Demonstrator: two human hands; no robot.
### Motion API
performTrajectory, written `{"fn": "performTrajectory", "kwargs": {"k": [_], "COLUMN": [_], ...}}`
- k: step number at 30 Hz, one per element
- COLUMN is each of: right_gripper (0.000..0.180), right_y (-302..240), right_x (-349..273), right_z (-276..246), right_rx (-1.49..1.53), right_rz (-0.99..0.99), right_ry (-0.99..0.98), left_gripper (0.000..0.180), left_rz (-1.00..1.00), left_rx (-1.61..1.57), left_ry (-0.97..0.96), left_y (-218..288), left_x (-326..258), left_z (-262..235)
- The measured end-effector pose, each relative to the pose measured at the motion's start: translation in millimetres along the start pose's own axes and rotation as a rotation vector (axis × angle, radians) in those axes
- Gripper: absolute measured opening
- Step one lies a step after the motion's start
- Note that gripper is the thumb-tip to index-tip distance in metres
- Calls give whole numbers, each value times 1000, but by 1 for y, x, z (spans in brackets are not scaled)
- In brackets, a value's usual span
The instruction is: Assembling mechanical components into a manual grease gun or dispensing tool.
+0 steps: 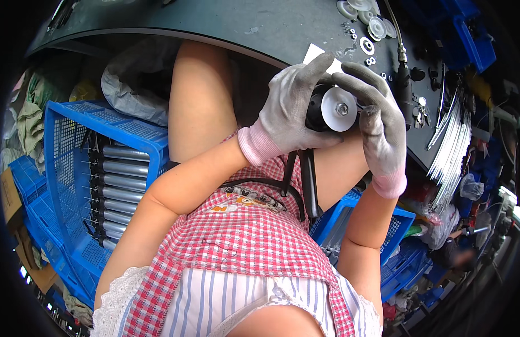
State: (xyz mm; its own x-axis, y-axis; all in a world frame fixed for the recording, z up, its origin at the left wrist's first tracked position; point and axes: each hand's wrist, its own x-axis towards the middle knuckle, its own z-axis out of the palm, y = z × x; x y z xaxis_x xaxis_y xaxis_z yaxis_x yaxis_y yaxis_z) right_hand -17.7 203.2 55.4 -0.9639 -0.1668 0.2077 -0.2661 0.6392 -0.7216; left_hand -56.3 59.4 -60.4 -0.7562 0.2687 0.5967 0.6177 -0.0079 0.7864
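Head view. The left hand [287, 109] and the right hand [384, 132], both in grey gloves with pink cuffs, are raised above the lap, near the front edge of the desk [215, 21]. Between them is a black round part [314, 110] with a white disc [330, 110] on its face; a metal fastener [342, 109] sits in the disc's centre. The left hand's fingers are closed around the black round part. The right hand's fingers are bent and slightly parted along the disc's right side; whether they press on it cannot be told.

A white sheet [314, 54] lies behind the left fingertips. On the desk, farther back, are loose white discs [377, 28] and small white rings [370, 61]. A dark hand tool [404, 87] with a cable is positioned right of these, and a bundle of metal rods [452, 151] extends past the desk's right edge. Left of the person's legs, a blue crate [62, 168] contains stacked silver tubes [124, 184]. A second blue crate [402, 223] stands beside the right forearm.
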Motion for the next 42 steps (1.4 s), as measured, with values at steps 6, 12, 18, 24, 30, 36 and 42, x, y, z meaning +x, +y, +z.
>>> {"fn": "performTrajectory", "kwargs": {"k": [6,12,18,24,30,36,42], "right_gripper": [56,60,82,89,91,42,12], "right_y": [12,13,16,23,23,11,-2], "right_x": [-4,-8,-10,-18,-23,-19,-11], "right_z": [13,19,19,21,20,22,15], "right_rx": [248,248,241,204,199,32,-177], "right_rz": [35,54,85,95,89,-39,-62], "right_ry": [108,120,135,221,116,262,272], "left_gripper": [114,112,113,115,118,110,100], "left_rz": [-49,-45,-43,-98,-7,22,90], "left_rx": [-1,0,-47,-45,-10,-75,77], "left_ry": [-24,-19,-44,-103,-66,-7,-48], "left_y": [4,4,3,6,5,1,2], "left_x": [-2,-3,-2,-3,1,0,1], "left_z": [-4,-4,-6,-9,-10,-3,-8]}}
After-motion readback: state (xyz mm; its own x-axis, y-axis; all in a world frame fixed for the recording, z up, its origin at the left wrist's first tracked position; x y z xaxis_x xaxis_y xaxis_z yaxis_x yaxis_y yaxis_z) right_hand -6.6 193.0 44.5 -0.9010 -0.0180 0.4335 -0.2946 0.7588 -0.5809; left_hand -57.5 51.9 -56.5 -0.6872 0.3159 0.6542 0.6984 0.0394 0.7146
